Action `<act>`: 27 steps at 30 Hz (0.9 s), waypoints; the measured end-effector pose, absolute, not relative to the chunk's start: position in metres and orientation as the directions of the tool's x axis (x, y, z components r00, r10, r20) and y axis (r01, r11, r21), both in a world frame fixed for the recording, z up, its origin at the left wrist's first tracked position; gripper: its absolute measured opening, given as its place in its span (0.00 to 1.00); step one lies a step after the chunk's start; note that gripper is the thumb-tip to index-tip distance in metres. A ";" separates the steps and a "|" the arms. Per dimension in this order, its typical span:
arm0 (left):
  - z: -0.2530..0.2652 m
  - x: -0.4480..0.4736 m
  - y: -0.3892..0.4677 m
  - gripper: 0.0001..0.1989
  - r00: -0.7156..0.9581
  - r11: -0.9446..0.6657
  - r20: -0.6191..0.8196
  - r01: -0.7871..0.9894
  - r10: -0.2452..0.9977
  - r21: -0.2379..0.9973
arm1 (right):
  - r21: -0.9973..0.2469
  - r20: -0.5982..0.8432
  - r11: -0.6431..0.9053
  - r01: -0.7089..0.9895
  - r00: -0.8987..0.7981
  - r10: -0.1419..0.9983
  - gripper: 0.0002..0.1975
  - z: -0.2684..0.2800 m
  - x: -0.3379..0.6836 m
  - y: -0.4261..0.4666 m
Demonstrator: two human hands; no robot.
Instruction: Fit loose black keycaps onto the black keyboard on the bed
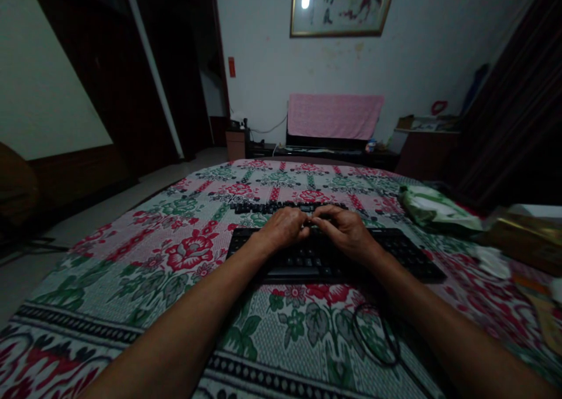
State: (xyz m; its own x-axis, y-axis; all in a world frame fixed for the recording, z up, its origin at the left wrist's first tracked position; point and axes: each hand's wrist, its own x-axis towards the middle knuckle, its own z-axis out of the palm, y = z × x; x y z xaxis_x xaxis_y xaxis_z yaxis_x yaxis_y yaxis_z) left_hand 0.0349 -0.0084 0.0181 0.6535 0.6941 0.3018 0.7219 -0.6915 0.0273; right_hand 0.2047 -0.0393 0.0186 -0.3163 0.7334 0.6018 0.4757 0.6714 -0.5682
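Note:
A black computer keyboard (408, 253) lies on a flower-patterned cloth. Over its upper middle my left hand (284, 226) and my right hand (346, 230) meet, fingertips nearly touching. The fingers of both are closed in a pinch around something small and dark that I cannot make out. Just behind the keyboard, loose black keycaps (250, 208) lie in rows, partly hidden by my hands. My forearms cover part of the keyboard's lower edge. A black cable (389, 361) loops on the cloth in front, under my right forearm.
The cloth (144, 288) covers a wide table. To the right lie a green and white plastic packet (439, 209), a crumpled white tissue (492, 261) and a brown box (527, 244). A pink towel (336, 115) covers something by the far wall.

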 end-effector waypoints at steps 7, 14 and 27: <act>0.018 0.042 -0.015 0.14 0.630 -0.642 0.281 0.764 0.724 -0.058 | -0.613 0.603 0.637 0.468 -0.243 0.760 0.08 0.016 0.205 -0.039; 0.010 0.038 -0.007 0.13 0.718 -0.738 0.246 0.675 0.651 -0.015 | -0.704 0.536 0.554 0.445 -0.179 0.825 0.11 0.003 0.207 -0.034; 0.014 0.040 -0.012 0.13 0.570 -0.581 0.319 0.811 0.757 -0.070 | -0.255 0.731 0.806 0.534 -0.439 0.522 0.05 0.012 0.198 -0.046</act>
